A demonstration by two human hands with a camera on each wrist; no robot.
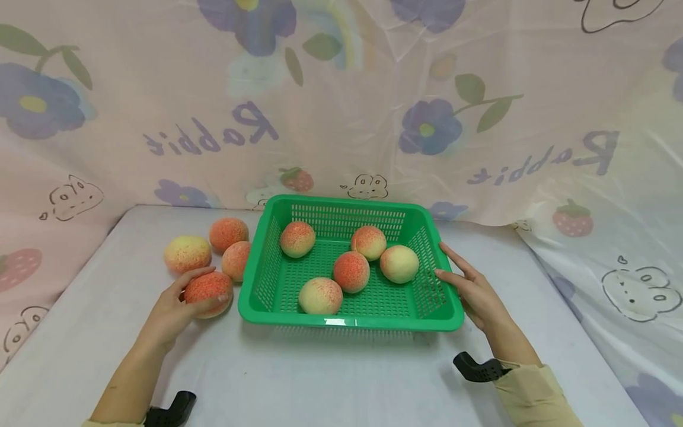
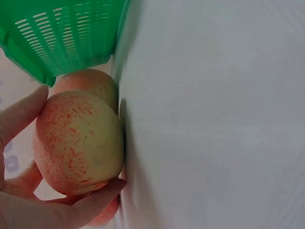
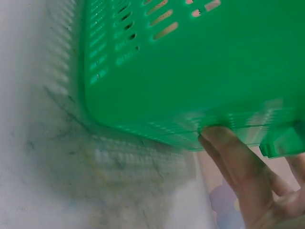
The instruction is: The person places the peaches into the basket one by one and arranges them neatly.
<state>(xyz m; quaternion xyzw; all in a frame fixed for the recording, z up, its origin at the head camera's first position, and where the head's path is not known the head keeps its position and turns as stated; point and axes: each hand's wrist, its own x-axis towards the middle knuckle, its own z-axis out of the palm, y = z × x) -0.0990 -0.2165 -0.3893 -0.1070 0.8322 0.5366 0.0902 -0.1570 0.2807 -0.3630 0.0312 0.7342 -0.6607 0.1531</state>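
My left hand (image 1: 178, 305) grips a red-speckled peach (image 1: 205, 290) at the left of the green plastic basket (image 1: 349, 322). In the left wrist view, thumb and fingers curl round this peach (image 2: 81, 138), which sits low against the white tabletop. Its yellowish side shows there. At the basket's right end, my right hand (image 1: 477, 293) holds the rim, with one digit reaching over the edge. From the right wrist, fingers (image 3: 228, 143) touch the outside of the basket wall. Several peaches lie inside the basket, among them a red one (image 1: 351, 272) near the middle.
Three more peaches rest left of the basket: a yellow one (image 1: 187, 255), an orange one (image 1: 228, 235) and another (image 1: 236, 261) close by the basket's side. Behind the white table (image 1: 320, 379) hangs a printed cloth (image 1: 341, 118). Black wrist mounts (image 1: 480, 367) show on both arms.
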